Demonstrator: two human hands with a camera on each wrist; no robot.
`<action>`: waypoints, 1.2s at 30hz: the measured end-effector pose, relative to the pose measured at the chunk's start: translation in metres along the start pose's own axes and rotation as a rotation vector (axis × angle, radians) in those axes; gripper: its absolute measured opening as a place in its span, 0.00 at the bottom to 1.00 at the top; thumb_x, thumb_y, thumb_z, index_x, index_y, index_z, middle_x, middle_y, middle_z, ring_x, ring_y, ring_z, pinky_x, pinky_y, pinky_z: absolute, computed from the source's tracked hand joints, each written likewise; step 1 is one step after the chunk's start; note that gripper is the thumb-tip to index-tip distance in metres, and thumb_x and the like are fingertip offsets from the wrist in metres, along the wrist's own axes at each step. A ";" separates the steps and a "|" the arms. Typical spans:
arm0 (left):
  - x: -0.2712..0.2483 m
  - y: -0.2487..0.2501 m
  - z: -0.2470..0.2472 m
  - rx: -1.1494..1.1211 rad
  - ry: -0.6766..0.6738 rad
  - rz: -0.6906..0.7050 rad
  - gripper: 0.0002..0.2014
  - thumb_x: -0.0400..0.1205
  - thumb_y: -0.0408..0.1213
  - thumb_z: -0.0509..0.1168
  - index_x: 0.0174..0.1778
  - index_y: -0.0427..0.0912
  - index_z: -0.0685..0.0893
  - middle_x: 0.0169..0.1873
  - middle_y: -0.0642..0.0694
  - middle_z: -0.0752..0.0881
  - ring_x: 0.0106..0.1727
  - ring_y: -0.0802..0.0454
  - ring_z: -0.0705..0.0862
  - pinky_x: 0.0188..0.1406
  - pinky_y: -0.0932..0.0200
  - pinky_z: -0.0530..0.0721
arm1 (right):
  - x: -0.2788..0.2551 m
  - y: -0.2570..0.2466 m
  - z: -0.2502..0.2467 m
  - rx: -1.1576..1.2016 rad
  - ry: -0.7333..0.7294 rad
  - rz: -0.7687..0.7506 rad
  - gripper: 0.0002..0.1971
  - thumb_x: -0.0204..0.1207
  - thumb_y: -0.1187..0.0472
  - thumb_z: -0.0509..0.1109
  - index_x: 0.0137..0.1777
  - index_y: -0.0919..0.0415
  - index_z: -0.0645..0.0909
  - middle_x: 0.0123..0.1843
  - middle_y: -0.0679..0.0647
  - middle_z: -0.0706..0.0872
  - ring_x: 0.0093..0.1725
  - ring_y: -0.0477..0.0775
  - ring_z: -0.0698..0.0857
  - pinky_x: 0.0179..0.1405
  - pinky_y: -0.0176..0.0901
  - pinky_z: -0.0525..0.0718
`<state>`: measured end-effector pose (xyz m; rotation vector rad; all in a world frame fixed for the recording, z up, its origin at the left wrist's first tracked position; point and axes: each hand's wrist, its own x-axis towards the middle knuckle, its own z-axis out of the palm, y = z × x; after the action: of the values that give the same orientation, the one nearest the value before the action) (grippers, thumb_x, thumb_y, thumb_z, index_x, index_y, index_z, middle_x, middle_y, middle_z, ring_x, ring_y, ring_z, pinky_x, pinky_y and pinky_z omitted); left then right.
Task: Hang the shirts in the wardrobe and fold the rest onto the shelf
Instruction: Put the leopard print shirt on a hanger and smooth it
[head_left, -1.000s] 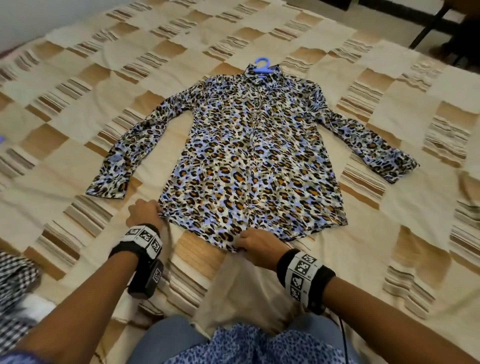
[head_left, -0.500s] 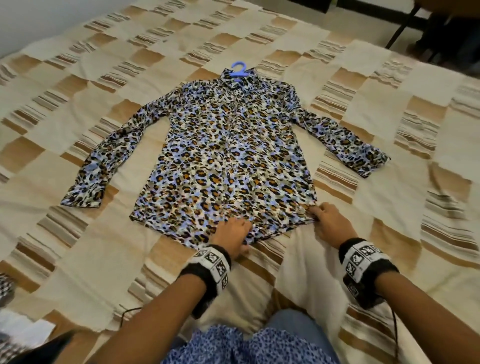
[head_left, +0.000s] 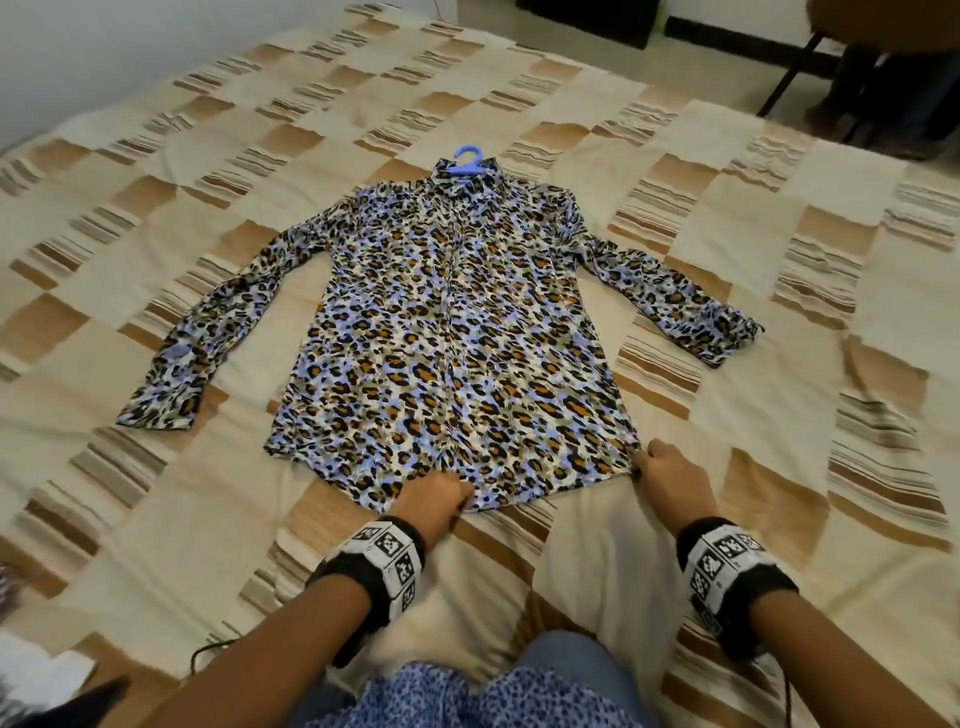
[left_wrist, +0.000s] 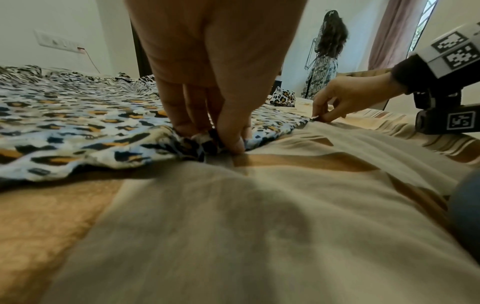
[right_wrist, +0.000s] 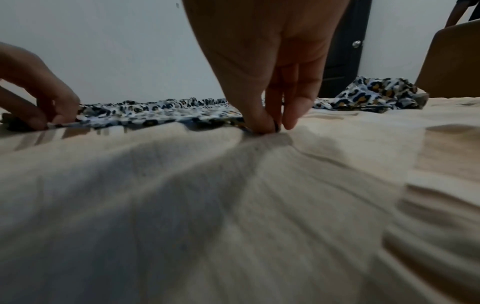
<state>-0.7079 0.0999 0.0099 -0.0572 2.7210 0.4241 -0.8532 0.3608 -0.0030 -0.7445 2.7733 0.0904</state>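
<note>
shirt (head_left: 457, 332) flat on bedspread (head_left: 675, 156) — white wall (head_left: 130, 52)

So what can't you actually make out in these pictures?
- Hanger: head view shows only its blue hook; the shirt covers the rest.
- Wardrobe and shelf: in no view.
- Checked cloth: head view, cut off by the left edge.
- Left hand fingertips: left wrist view, buried in the bunched hem.
- Right hand grip: right wrist view, blurred.

shirt (head_left: 457, 332): blue-orange-black leopard print | hanger (head_left: 467, 158): blue | bedspread (head_left: 779, 270): beige-brown patchwork
</note>
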 end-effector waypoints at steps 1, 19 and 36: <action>0.000 0.000 0.000 -0.004 -0.015 -0.007 0.07 0.82 0.32 0.57 0.43 0.47 0.77 0.43 0.49 0.78 0.43 0.54 0.74 0.35 0.64 0.70 | 0.000 -0.003 -0.003 -0.017 -0.025 -0.001 0.09 0.80 0.64 0.62 0.53 0.63 0.83 0.46 0.57 0.80 0.47 0.59 0.81 0.33 0.46 0.80; 0.091 -0.109 -0.040 0.150 -0.031 -0.380 0.44 0.80 0.65 0.49 0.82 0.47 0.34 0.82 0.41 0.36 0.82 0.36 0.39 0.79 0.36 0.47 | 0.151 -0.158 -0.022 -0.177 -0.132 -0.352 0.36 0.81 0.35 0.36 0.83 0.55 0.36 0.84 0.62 0.37 0.83 0.65 0.41 0.80 0.67 0.44; 0.241 -0.177 -0.160 0.003 -0.026 -0.396 0.31 0.87 0.54 0.47 0.83 0.47 0.47 0.83 0.43 0.52 0.82 0.41 0.51 0.79 0.40 0.56 | 0.308 -0.130 -0.107 0.062 -0.124 -0.104 0.39 0.82 0.37 0.51 0.84 0.60 0.42 0.85 0.61 0.48 0.83 0.62 0.50 0.80 0.63 0.50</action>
<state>-0.9721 -0.1126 0.0088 -0.5732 2.5959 0.2994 -1.0701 0.0859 0.0178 -0.8357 2.6030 0.0298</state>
